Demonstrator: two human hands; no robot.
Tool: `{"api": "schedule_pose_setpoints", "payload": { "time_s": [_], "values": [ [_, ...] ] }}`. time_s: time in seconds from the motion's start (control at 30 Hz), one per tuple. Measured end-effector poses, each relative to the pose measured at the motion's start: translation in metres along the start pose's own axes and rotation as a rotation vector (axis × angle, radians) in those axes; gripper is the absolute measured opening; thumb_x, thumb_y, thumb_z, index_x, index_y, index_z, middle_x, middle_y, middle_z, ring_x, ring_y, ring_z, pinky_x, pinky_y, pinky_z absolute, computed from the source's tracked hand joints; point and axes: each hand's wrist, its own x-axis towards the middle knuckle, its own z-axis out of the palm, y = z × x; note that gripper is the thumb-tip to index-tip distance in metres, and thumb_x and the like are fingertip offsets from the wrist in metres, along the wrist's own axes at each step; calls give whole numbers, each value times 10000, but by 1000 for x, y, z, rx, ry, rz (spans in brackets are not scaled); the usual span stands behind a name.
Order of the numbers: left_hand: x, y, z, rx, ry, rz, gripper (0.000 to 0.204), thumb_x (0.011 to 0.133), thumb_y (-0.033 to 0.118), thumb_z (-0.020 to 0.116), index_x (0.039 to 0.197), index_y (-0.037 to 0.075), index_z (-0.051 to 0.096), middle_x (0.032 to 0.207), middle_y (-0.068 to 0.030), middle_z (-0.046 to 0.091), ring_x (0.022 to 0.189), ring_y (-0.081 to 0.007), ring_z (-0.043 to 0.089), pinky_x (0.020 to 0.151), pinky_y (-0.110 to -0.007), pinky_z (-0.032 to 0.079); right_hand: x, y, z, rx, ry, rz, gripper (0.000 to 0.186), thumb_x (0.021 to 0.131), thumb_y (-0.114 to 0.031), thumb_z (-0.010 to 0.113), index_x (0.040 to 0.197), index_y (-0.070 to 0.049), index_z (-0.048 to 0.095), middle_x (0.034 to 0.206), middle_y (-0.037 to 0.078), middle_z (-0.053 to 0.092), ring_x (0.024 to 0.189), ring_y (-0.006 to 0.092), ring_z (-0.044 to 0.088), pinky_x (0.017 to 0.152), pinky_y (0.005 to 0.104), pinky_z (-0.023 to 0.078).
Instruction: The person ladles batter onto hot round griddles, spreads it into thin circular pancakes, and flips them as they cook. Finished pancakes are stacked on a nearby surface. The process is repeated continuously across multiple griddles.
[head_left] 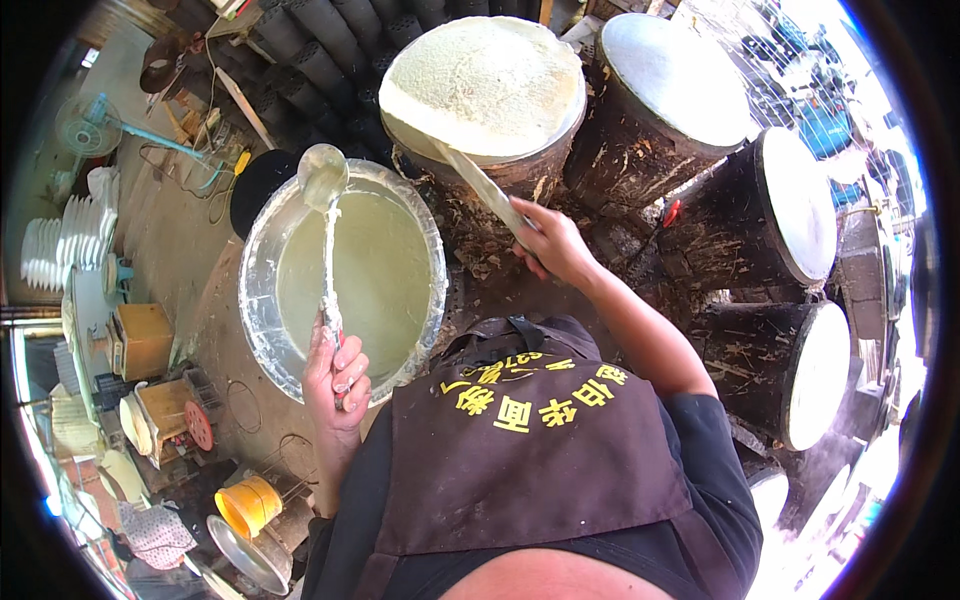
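My left hand [336,372] is closed around the handle of a ladle [324,180]. The ladle's bowl, wet with pale batter, hangs over the far rim of a wide tub [437,262]. Thin, cream-coloured batter [375,270] lies inside that tub. In my right hand [556,243] is a long, flat scraper [482,188]. Its far end meets the near left edge of a round griddle, which bears a thin, bubbly pale sheet [485,85]. My right fingers partly hide the scraper's handle.
Several drum-shaped stoves with round lids curve along the right, the nearest lid being a silvery one [675,75]. Dark cylindrical briquettes [320,60] are stacked behind the tub. At left are a standing fan [88,125], a yellow bucket [248,505] and wooden boxes [145,340].
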Motion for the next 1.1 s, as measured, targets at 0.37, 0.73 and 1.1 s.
{"api": "schedule_pose_setpoints", "payload": {
  "time_s": [0.37, 0.73, 1.1],
  "values": [
    [15, -17, -31, 73, 104, 18, 357, 1003, 421, 413, 1251, 173, 475, 718, 9, 390, 468, -52, 351, 297, -190, 314, -3, -61, 117, -692, -389, -901, 460, 794, -101, 586, 1247, -183, 583, 832, 122, 584, 724, 245, 643, 618, 368, 546],
    [0, -39, -11, 653, 472, 211, 491, 999, 400, 397, 1465, 333, 257, 627, 18, 341, 401, -52, 328, 280, -198, 312, 98, 29, -63, -978, 764, -763, 484, 726, 64, 598, 1151, -163, 637, 1164, 108, 602, 1092, 297, 543, 917, 420, 452],
    [-28, -36, -47, 15, 441, 128, 385, 998, 335, 420, 1378, 269, 407, 548, 53, 293, 366, -47, 287, 242, -178, 236, 190, -36, -134, -1076, 321, -1128, 126, 763, -168, 680, 671, -105, 621, 1216, 38, 614, 1238, 257, 466, 1042, 400, 363]
  ]
}}
